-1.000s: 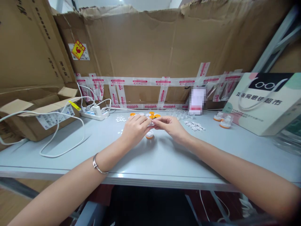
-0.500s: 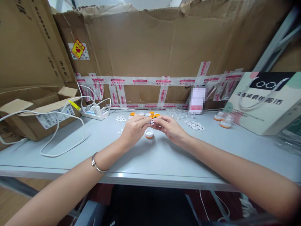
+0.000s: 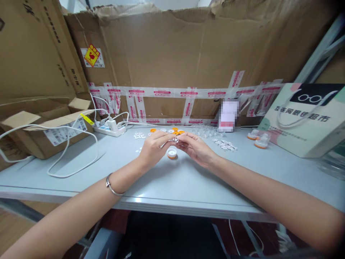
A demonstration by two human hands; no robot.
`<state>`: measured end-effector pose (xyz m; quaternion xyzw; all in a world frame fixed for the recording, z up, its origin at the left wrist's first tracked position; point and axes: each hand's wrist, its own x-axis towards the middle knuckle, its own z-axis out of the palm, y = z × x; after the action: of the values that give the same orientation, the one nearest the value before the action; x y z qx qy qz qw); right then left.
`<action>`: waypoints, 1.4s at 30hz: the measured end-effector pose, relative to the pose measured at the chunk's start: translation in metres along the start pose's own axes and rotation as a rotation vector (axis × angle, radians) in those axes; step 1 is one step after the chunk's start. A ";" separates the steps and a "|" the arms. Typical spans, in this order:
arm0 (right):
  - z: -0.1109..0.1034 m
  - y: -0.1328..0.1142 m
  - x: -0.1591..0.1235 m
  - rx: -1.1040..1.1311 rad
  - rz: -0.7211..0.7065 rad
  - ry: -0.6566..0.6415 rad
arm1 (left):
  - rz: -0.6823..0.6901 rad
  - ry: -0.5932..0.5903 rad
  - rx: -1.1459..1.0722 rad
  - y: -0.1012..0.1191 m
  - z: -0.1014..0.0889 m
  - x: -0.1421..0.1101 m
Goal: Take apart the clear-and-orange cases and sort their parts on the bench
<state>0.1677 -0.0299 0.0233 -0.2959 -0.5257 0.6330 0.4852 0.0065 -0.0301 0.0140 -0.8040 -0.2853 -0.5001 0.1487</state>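
Observation:
My left hand [image 3: 154, 147] and my right hand [image 3: 195, 148] meet above the grey table [image 3: 172, 183], fingertips pinched together on a small white wheel-shaped plastic part [image 3: 176, 140]. Just below them an orange-and-white round cap [image 3: 171, 153] rests on the table. Behind the hands lie several orange rings and white discs [image 3: 172, 131], a pile of clear plastic pieces [image 3: 205, 131], and two scatters of small white parts [image 3: 139, 135] [image 3: 225, 144]. A metal bracelet [image 3: 112, 187] circles my left wrist.
A cardboard wall [image 3: 188, 54] with taped strips backs the table. A cardboard box [image 3: 40, 129], a white power strip [image 3: 109, 129] and a looping white cable [image 3: 75, 169] sit left. A printed paper bag [image 3: 304, 118] and two orange-based assemblies [image 3: 258, 140] are right.
My hands have lifted slightly, so the orange cap beneath them shows more fully. The view has shifted a little; the pinch on the white part is unchanged.

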 end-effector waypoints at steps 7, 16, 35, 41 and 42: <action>-0.005 0.004 0.005 0.081 0.086 -0.009 | -0.044 0.022 -0.124 -0.001 0.003 -0.001; -0.002 0.010 0.005 -0.081 0.087 0.103 | -0.233 -0.094 -0.277 -0.006 0.007 -0.002; -0.107 -0.027 0.037 -1.409 0.019 0.121 | -0.363 -0.114 -0.255 -0.016 0.007 -0.002; -0.110 -0.033 0.036 -1.382 0.056 0.126 | -0.432 -0.132 -0.327 -0.017 0.009 -0.003; -0.106 -0.034 0.034 -1.345 0.037 0.145 | -0.464 -0.137 -0.361 -0.016 0.009 -0.003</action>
<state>0.2594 0.0408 0.0314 -0.5841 -0.7662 0.1545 0.2186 0.0024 -0.0132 0.0064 -0.7626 -0.3772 -0.5080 -0.1346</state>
